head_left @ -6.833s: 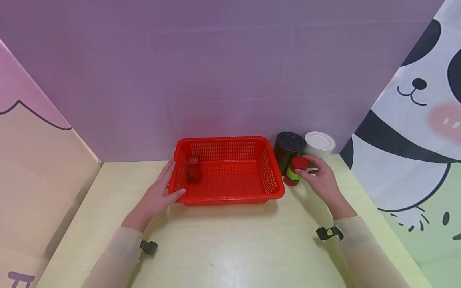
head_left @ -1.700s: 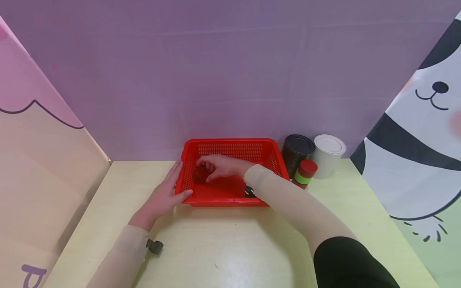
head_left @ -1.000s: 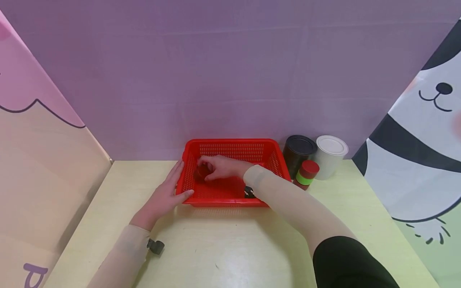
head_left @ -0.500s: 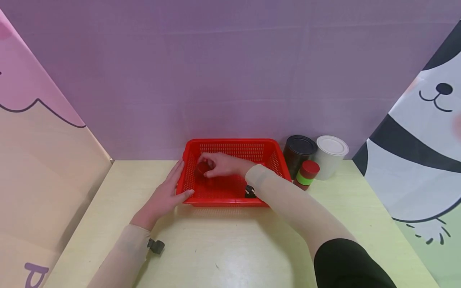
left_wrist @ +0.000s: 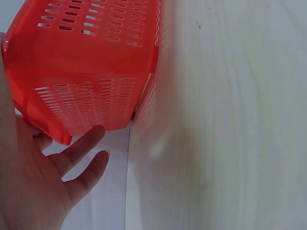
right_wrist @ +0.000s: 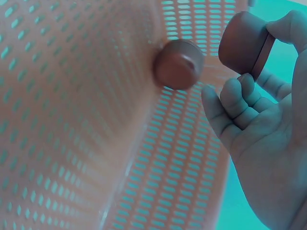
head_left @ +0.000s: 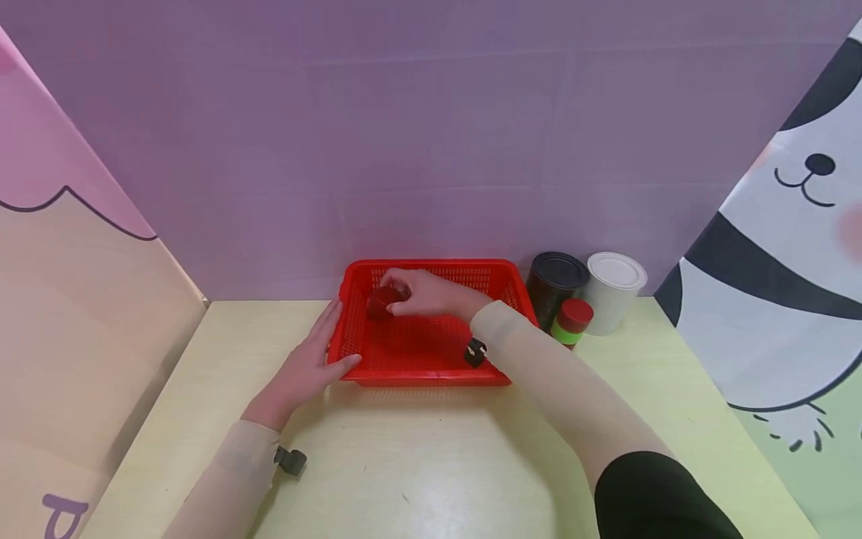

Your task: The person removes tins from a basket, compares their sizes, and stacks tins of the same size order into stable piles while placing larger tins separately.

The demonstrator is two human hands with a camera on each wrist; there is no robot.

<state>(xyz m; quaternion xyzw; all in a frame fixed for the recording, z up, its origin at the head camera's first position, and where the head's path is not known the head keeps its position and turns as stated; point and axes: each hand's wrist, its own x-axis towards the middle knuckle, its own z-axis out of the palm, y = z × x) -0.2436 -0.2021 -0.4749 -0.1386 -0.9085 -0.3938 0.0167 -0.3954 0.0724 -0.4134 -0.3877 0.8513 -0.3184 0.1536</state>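
My right hand (head_left: 427,292) reaches into the red plastic basket (head_left: 431,374) and pinches a small dark red tub (head_left: 382,302) between thumb and fingers near the left end. In the right wrist view the held tub (right_wrist: 243,44) is round, slightly tapered, with a line around it near its wide end. A second, similar tub (right_wrist: 178,64) lies against the basket's mesh in that view. My left hand (head_left: 303,374) rests on the basket's left end, thumb over the front corner. The left wrist view shows its fingers (left_wrist: 88,177) extended past the mesh wall.
Right of the basket stand a black-lidded can (head_left: 557,281), a white can (head_left: 614,288) and a small jar (head_left: 573,318) with a red lid and green band. The wooden table (head_left: 390,464) stretches forward; a purple backdrop (head_left: 431,150) hangs behind.
My right hand has left the green-banded jar for the basket. Over the last half second it has moved slightly back and right with the dark red tub. My left hand has stayed at the rim.
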